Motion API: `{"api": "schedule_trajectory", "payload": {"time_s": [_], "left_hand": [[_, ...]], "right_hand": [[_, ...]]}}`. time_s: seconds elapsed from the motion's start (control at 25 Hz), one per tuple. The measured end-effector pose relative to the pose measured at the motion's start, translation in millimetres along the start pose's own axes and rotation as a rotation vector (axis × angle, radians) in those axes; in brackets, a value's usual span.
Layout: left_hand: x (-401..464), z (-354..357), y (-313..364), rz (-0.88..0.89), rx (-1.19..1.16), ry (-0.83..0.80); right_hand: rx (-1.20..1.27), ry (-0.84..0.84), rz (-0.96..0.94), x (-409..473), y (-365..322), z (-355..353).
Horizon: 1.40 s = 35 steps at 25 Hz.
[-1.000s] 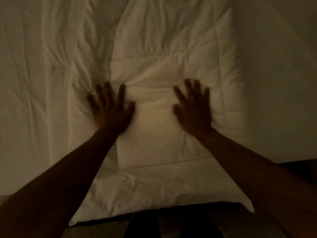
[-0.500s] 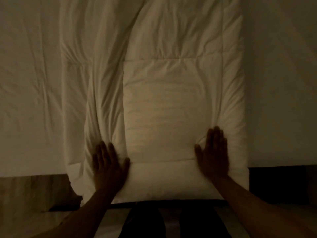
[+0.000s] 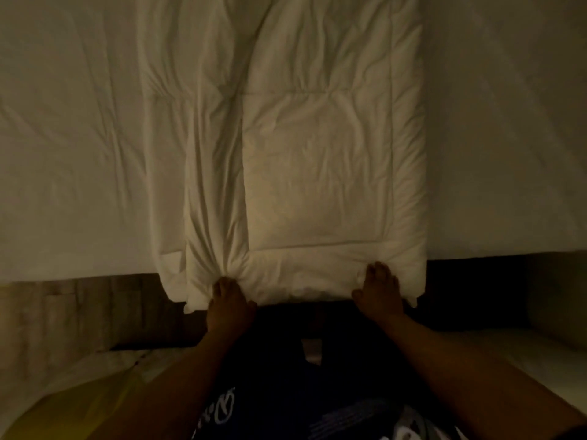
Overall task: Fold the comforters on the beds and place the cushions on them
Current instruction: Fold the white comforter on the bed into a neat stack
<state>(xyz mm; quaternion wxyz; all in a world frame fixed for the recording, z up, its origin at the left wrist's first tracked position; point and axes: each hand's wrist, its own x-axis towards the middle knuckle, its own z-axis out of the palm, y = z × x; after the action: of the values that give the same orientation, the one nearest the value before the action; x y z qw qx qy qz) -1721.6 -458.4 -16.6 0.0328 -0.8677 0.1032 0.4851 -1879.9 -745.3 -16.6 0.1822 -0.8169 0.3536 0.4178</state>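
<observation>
White comforter [image 3: 317, 160] lay folded lengthwise on the bed [image 3: 63, 154]; I had my left hand [image 3: 229, 304] and right hand [image 3: 379, 290] curled, fingers gripping its near edge.

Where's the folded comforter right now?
Head view: the comforter lies centre on the bed, near end overhanging, gripped by left hand and right hand.

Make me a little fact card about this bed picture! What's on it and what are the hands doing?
bed: white sheet, dim light
comforter: white comforter, folded into a long strip, near end hangs past the bed's edge
left hand: left hand grips bunched fabric at the near edge
right hand: right hand grips the near edge by the right corner
cushions: none in view
</observation>
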Motion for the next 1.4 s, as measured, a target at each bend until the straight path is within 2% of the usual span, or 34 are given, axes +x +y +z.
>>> {"api": "schedule_trajectory", "payload": {"time_s": [0.12, 0.24, 0.44, 0.6, 0.76, 0.96, 1.08, 1.24, 1.28, 1.36, 1.4], "left_hand": [[-3.9, -36.6, 9.1, -0.007, -0.09, 0.051], [1.3, -67.2, 15.3, 0.007, -0.159, 0.144], [33.9, -127.2, 39.0, 0.169, -0.087, 0.305], [83.9, -182.7, 74.8, 0.163, -0.075, 0.415], [146.5, -253.2, 115.6, 0.087, -0.117, 0.546], [231.0, -358.3, 151.9, 0.188, -0.038, 0.786], [281.5, -437.5, 185.0, 0.164, -0.244, 0.802], [352.5, -520.2, 226.0, 0.104, -0.682, 0.464], [367.5, -532.1, 232.3, 0.138, -0.731, 0.438], [391.4, -554.6, 237.2, 0.18, -0.837, 0.454], [392.9, -562.2, 240.0, 0.19, -0.864, 0.516]], "right_hand": [[0.191, -0.073, 0.049, -6.0, -17.6, -29.1], [0.237, -0.061, 0.023, -1.4, -35.6, -53.6], [0.208, 0.169, -0.213, 31.6, -91.2, -104.5], [0.101, 0.34, -0.376, 80.7, -133.5, -155.1], [0.044, 0.457, -0.433, 159.2, -162.9, -229.4], [-0.075, 0.796, -0.517, 249.2, -202.2, -335.0], [-0.136, 0.933, -0.523, 302.1, -232.5, -382.5], [-0.085, 1.001, -0.441, 363.3, -256.0, -392.2], [-0.07, 1.003, -0.435, 374.3, -259.7, -387.7], [-0.06, 1.001, -0.428, 387.2, -262.3, -377.3], [-0.054, 1.003, -0.418, 390.5, -261.1, -374.1]]}}
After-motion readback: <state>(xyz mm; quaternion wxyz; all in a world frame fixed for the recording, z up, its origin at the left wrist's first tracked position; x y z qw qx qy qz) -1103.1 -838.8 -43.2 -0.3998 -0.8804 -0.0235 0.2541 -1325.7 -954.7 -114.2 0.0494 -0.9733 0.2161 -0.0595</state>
